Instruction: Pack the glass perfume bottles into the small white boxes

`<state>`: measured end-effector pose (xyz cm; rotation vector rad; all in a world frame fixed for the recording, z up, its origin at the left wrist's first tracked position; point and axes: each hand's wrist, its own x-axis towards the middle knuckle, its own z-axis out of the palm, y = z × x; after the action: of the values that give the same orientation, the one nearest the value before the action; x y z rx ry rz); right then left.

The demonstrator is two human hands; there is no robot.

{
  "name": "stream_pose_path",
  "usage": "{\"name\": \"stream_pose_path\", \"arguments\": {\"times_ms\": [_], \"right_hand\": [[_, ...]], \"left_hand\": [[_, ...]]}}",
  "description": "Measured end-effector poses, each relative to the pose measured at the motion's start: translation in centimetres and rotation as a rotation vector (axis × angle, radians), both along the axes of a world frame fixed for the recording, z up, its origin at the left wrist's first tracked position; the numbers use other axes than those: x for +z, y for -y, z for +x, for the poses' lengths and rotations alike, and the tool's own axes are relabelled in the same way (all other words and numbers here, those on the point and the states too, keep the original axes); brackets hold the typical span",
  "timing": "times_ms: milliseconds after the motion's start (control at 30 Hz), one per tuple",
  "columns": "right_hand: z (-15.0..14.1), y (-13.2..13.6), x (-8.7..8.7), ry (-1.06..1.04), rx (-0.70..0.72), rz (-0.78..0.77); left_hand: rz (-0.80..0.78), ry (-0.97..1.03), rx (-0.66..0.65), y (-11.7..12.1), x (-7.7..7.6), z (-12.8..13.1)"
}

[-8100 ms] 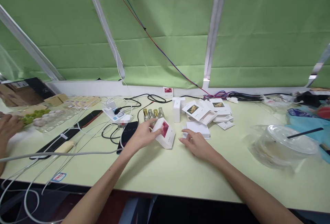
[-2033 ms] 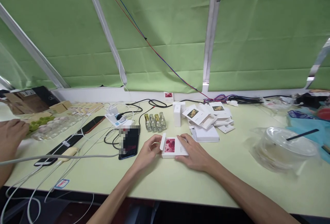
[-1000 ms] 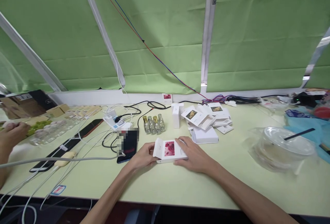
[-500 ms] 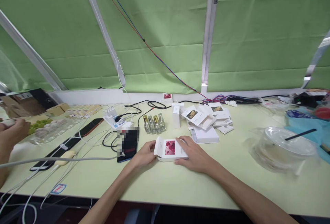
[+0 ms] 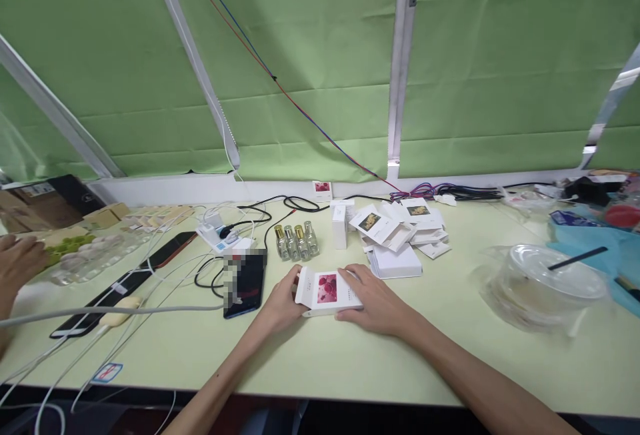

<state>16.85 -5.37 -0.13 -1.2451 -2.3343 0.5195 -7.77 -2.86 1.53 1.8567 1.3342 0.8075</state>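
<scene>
The right hand [image 5: 373, 300] grips one end of the white box [image 5: 327, 293] low over the worktop [image 5: 350, 361]; the left hand [image 5: 281, 301], fingers curled, touches its open-flap end (four bottles [image 5: 297, 243] stand just beyond).

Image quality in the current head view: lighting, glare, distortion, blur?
Head view: lighting fairly even, soft shadows beside the forearms; bright glints on the clear lid and the metal frame strip at far right; wide-angle stretch toward the edges; blocky pixelation over part of the phone; print on the white box too small to read.
</scene>
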Motion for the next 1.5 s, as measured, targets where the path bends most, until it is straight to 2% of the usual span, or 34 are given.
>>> {"name": "stream_pose_path", "arguments": {"times_ms": [67,167,233,300,433,567,667,733,867,1033,1267,1500], "right_hand": [[0.0,0.0,0.0,0.0,0.002,0.002],[0.0,0.0,0.1,0.0,0.004,0.003],[0.0,0.1,0.1,0.002,0.005,-0.001],[0.0,0.1,0.1,0.002,0.004,-0.003],[0.1,0.1,0.1,0.003,-0.006,0.005],[0.0,0.2,0.2,0.025,-0.015,0.022],[-0.1,0.4,0.4,0.057,-0.039,0.045],[-0.2,0.5,0.5,0.075,-0.051,0.052],[-0.3,0.6,0.7,0.094,-0.068,0.037],[-0.3,0.7,1.1,0.093,-0.068,0.004],[-0.1,0.7,1.1,0.082,-0.067,-0.028],[-0.1,0.9,1.3,0.088,-0.072,-0.039]], "left_hand": [[-0.032,0.024,-0.028,-0.1,0.0,-0.2],[-0.213,0.08,-0.139,-0.4,0.1,-0.6],[-0.307,0.11,-0.169,-0.6,0.2,-0.7],[-0.289,0.11,-0.17,-0.9,0.1,-0.7],[-0.156,0.042,-0.2,-1.4,-0.5,-0.1],[-0.135,0.062,-0.21,-1.5,-1.0,0.3],[-0.132,0.073,-0.225,-1.2,-0.8,-0.5],[-0.116,0.058,-0.194,-1.0,-0.1,-1.5],[-0.033,-0.008,-0.031,-0.6,1.4,-4.0],[-0.147,-0.015,-0.028,-0.3,2.5,-5.7],[-0.205,0.1,-0.042,-0.4,3.4,-6.3],[-0.201,0.171,0.029,-0.7,3.7,-6.8]]}}
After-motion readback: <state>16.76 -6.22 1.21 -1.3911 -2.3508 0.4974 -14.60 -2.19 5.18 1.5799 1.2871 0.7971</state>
